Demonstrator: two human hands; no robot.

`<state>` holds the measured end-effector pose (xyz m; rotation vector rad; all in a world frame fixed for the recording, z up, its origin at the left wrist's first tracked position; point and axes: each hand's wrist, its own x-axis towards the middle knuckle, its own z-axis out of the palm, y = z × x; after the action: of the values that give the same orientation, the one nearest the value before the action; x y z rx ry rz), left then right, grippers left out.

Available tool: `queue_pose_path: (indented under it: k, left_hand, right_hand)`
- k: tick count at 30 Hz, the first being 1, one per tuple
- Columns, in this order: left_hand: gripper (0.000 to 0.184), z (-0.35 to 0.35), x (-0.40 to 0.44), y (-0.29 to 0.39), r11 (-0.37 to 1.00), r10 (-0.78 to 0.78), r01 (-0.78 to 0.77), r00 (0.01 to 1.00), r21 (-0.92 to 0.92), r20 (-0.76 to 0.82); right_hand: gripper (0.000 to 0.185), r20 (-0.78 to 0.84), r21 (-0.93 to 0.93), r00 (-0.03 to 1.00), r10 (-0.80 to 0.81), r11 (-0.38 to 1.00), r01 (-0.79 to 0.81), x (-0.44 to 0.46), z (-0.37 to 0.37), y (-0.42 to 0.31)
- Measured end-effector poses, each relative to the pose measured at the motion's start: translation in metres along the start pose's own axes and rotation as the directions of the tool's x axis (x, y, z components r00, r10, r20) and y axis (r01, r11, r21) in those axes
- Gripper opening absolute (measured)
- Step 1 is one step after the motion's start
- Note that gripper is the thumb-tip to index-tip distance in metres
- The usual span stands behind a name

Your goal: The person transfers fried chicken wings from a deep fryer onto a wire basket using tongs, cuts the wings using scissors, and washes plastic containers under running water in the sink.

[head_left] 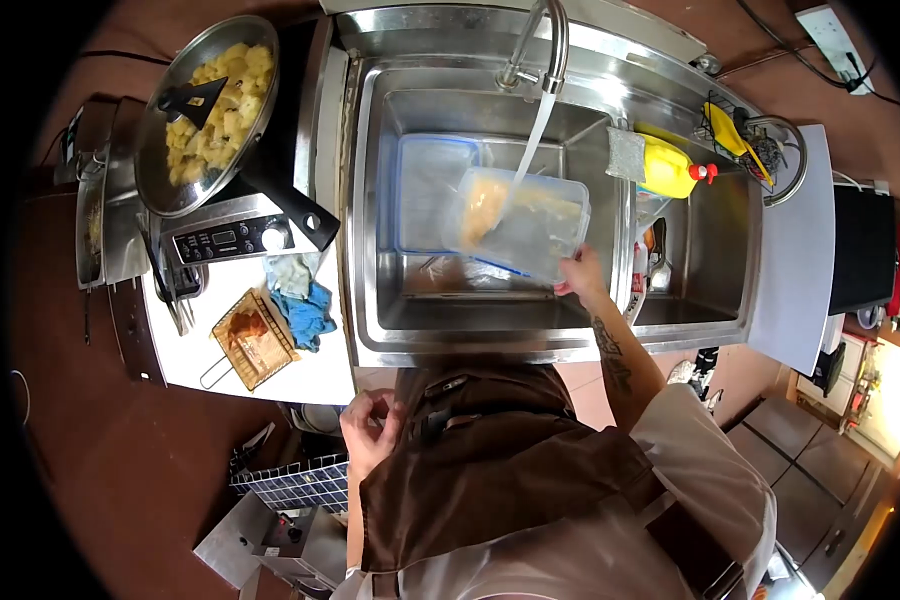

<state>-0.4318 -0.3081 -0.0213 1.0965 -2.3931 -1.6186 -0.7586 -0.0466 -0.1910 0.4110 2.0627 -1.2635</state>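
Observation:
My right hand [582,275] grips the near right corner of a clear plastic food container [535,245], tilted in the left sink basin [450,315]. Water from the curved faucet [558,50] runs into it, and yellowish-orange residue or cloudy water shows inside. Under and to the left of it, a clear blue-edged plastic container or lid [435,190] lies in the basin; I cannot tell which. My left hand [372,430] hangs by the brown apron [490,470], below the counter edge, fingers curled in with nothing visible in them.
At left, a pan [155,165] of yellow chunks with a black spatula [198,100] sits on an induction cooker [225,240]. Blue cloths [305,315] and a wire basket [255,340] lie nearby. A yellow detergent bottle [665,165] stands on the sink divider.

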Motion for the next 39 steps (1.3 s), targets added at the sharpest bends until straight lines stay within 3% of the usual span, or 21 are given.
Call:
queue_pose_path:
  k: [4,7,11,12,14,18,20,22,24,26,28,30,31,34,35,36,37,38,39]
  left_hand:
    - [0.013,-0.005,0.0,-0.014,0.998,0.039,-0.039,0.999,0.049,0.014]
    - [0.014,-0.002,0.009,-0.004,0.995,0.066,-0.069,0.997,0.075,0.042]
    - [0.015,-0.002,0.019,0.004,0.991,0.095,-0.104,0.991,0.084,0.098]
    - [0.015,0.001,0.023,0.002,0.991,0.11,-0.118,0.989,0.071,0.099]
    - [0.016,0.006,0.032,-0.003,0.995,0.086,-0.09,0.99,0.036,0.114]
    - [0.022,0.054,0.101,-0.033,1.0,-0.012,0.012,0.983,-0.002,0.184]
    - [0.026,0.097,0.153,-0.069,0.979,-0.005,-0.038,0.978,0.2,0.209]
    - [0.027,0.139,0.211,-0.097,0.892,-0.153,-0.013,0.932,0.452,0.329]
    - [0.035,0.178,0.251,-0.126,0.826,-0.289,0.149,0.94,0.543,0.183]
    - [0.041,0.221,0.291,-0.19,0.78,-0.299,0.274,0.953,0.563,-0.05]
    - [0.047,0.239,0.317,-0.201,0.749,-0.371,0.411,0.91,0.52,-0.185]
    - [0.053,0.236,0.327,-0.179,0.703,-0.523,0.564,0.823,0.433,-0.223]
    - [0.045,0.244,0.329,-0.189,0.695,-0.481,0.56,0.829,0.452,-0.287]
    - [0.037,0.247,0.335,-0.228,0.723,-0.48,0.558,0.83,0.407,-0.285]
    - [0.039,0.265,0.341,-0.279,0.765,-0.428,0.559,0.812,0.32,-0.396]
    - [0.033,0.263,0.333,-0.289,0.767,-0.273,0.394,0.915,0.507,-0.298]
    - [0.034,0.252,0.328,-0.255,0.699,-0.473,0.514,0.854,0.497,-0.217]
    - [0.032,0.237,0.323,-0.215,0.695,-0.568,0.594,0.799,0.405,-0.198]
    - [0.032,0.232,0.314,-0.205,0.788,-0.532,0.563,0.826,0.248,-0.186]
  right_hand:
    - [0.023,0.078,0.072,0.994,0.081,0.994,-0.087,-0.015,-0.01,0.011]
    - [0.028,0.139,0.29,0.989,0.048,0.953,-0.087,-0.021,0.004,0.018]
    - [0.035,0.119,0.37,0.992,0.047,0.925,-0.088,-0.03,0.007,0.02]
    - [0.035,0.176,0.372,0.983,0.049,0.922,-0.112,-0.034,0.002,0.022]
    - [0.036,0.288,0.368,0.955,0.064,0.914,-0.172,-0.042,-0.013,0.033]
    - [0.038,0.283,0.414,0.957,0.063,0.892,-0.181,-0.045,0.001,0.029]
    - [0.038,0.233,0.511,0.971,0.052,0.843,-0.168,-0.027,0.009,0.037]
    - [0.038,0.203,0.582,0.978,0.042,0.798,-0.155,-0.011,0.017,0.04]
    - [0.036,0.172,0.587,0.985,0.021,0.801,-0.119,-0.005,0.011,0.046]
    - [0.03,0.216,0.605,0.976,-0.026,0.788,-0.113,-0.002,0.004,0.049]
    - [0.019,0.223,0.662,0.972,-0.08,0.744,-0.091,-0.004,0.005,0.051]
    - [0.01,0.2,0.644,0.978,-0.058,0.76,-0.087,-0.007,0.006,0.043]
    - [0.003,0.156,0.632,0.988,-0.01,0.769,-0.093,-0.012,0.01,0.034]
    - [0.006,0.173,0.687,0.983,0.053,0.709,-0.159,-0.016,0.012,0.024]
    - [0.009,0.159,0.649,0.984,0.083,0.742,-0.167,-0.014,0.014,0.024]
    - [0.002,0.159,0.608,0.985,0.064,0.78,-0.149,-0.015,0.016,0.02]
    - [0.002,0.17,0.585,0.982,0.082,0.794,-0.167,-0.017,0.013,0.019]
    - [0.003,0.177,0.571,0.98,0.09,0.801,-0.177,-0.017,0.012,0.018]
    - [0.005,0.173,0.59,0.978,0.114,0.784,-0.196,-0.018,0.009,0.018]
